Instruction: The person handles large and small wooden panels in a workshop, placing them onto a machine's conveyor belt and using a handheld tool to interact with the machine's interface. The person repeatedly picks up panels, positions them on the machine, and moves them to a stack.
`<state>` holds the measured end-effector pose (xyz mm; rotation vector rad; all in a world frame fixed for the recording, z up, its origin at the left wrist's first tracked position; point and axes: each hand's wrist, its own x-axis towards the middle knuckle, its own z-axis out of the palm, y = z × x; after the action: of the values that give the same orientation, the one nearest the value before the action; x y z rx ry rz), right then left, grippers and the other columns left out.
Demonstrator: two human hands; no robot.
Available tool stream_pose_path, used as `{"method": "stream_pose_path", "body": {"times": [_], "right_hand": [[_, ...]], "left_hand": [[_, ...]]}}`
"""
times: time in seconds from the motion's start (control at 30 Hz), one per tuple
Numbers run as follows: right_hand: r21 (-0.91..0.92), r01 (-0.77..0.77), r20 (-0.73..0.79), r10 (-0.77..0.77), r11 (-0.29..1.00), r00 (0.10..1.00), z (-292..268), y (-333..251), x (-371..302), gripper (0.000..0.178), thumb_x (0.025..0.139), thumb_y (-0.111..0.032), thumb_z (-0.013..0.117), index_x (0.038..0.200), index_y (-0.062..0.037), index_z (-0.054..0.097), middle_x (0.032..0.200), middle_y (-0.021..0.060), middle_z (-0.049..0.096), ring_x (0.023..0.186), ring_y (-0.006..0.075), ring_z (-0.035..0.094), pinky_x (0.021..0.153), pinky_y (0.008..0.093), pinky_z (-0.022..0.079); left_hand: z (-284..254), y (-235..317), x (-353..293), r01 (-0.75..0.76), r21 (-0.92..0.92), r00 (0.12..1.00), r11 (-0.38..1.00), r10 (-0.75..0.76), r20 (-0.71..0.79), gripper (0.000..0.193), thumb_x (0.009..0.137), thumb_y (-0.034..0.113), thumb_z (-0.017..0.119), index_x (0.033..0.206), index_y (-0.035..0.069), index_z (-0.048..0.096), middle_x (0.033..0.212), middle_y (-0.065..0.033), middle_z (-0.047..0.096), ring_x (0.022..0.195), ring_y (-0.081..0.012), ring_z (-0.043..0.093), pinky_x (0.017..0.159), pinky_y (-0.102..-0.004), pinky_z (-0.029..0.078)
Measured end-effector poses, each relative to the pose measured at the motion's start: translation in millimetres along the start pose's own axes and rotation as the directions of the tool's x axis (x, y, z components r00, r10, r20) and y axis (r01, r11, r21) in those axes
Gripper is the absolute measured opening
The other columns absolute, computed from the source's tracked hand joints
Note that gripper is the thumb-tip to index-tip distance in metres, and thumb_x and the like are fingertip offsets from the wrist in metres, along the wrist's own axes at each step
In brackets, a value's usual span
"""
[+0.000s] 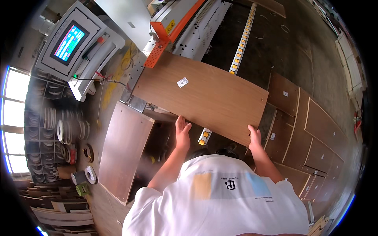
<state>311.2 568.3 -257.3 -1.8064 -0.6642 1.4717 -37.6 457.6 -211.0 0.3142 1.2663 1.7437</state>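
A brown wood-grain panel [212, 98] with a small white label lies across the feed end of a machine. Its far-left part reaches the orange bracket [156, 55]. My left hand [182, 133] touches the panel's near edge, fingers stretched out and thumb apart. At the near right corner, my right hand [255, 137] holds the panel, its fingertips showing at the edge and the rest partly hidden. Beneath the panel runs a support rail with yellow rollers [240, 47], which shows again by the near edge.
A brown cabinet-like box [124, 151] stands left of my left arm. Several labelled panels [295, 133] lie stacked at right. A control console [71, 41] with a lit screen is at upper left. Edging rolls [72, 131] fill racks at left, and boards [59, 214] lie below them.
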Motion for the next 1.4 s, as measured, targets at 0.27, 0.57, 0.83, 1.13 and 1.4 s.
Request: {"method": "stream_pose_path", "body": {"times": [0.27,0.57,0.83,1.13,1.4], "right_hand": [[0.024,0.003,-0.036,-0.002,1.0,0.999,3,-22,59,0.052,0.087,-0.034,0.078,0.123,-0.0022,0.06,0.121,0.009,0.064,0.115,0.0209,0.06,0.097,0.0394,0.049],[0.219,0.111,0.074,-0.13,0.969,0.989,16,-73,119,0.041,0.085,-0.034,0.08,0.109,-0.0022,0.069,0.098,0.005,0.069,0.09,0.0138,0.062,0.078,0.0336,0.052],[-0.108,0.265,0.138,-0.249,0.958,0.959,-45,-12,106,0.055,0.095,-0.053,0.063,0.099,0.0019,0.061,0.096,0.011,0.067,0.094,0.0219,0.062,0.081,0.0398,0.046],[-0.781,0.412,0.29,-0.311,0.469,0.905,-316,423,-16,0.023,0.09,-0.025,0.061,0.096,-0.0103,0.078,0.098,0.0127,0.074,0.092,0.0318,0.071,0.075,0.0443,0.058],[-0.013,-0.48,-0.324,0.45,0.877,0.832,-350,335,-156,0.027,0.095,-0.025,0.066,0.084,-0.002,0.074,0.072,0.0119,0.07,0.059,0.0182,0.067,0.054,0.0338,0.052]], "left_hand": [[32,-8,46,-0.04,-0.036,0.996,0.999,0.043,0.078,0.074,0.095,-0.003,0.057,0.159,0.0,0.02,0.17,-0.0185,0.014,0.159,-0.0288,0.008,0.125,-0.0395,0.016],[74,-30,118,-0.094,-0.022,0.988,0.995,0.096,0.119,0.061,0.095,-0.002,0.055,0.153,0.001,0.035,0.144,-0.0094,0.05,0.127,-0.0203,0.049,0.106,-0.0324,0.04],[128,-32,108,-0.208,0.367,0.936,0.907,0.076,0.344,0.038,0.095,0.008,0.063,0.133,0.002,0.058,0.122,-0.0045,0.064,0.107,-0.0136,0.058,0.089,-0.027,0.047],[146,-160,-23,0.272,0.782,0.587,0.56,-0.741,0.326,0.028,0.101,0.022,0.063,0.121,0.002,0.066,0.108,-0.009,0.073,0.09,-0.0167,0.071,0.076,-0.0297,0.055],[229,-233,-16,-0.105,0.968,0.341,0.227,-0.906,0.25,0.036,0.103,0.026,0.058,0.127,0.0,0.064,0.113,-0.0113,0.074,0.086,-0.0147,0.072,0.073,-0.0281,0.053]]}}
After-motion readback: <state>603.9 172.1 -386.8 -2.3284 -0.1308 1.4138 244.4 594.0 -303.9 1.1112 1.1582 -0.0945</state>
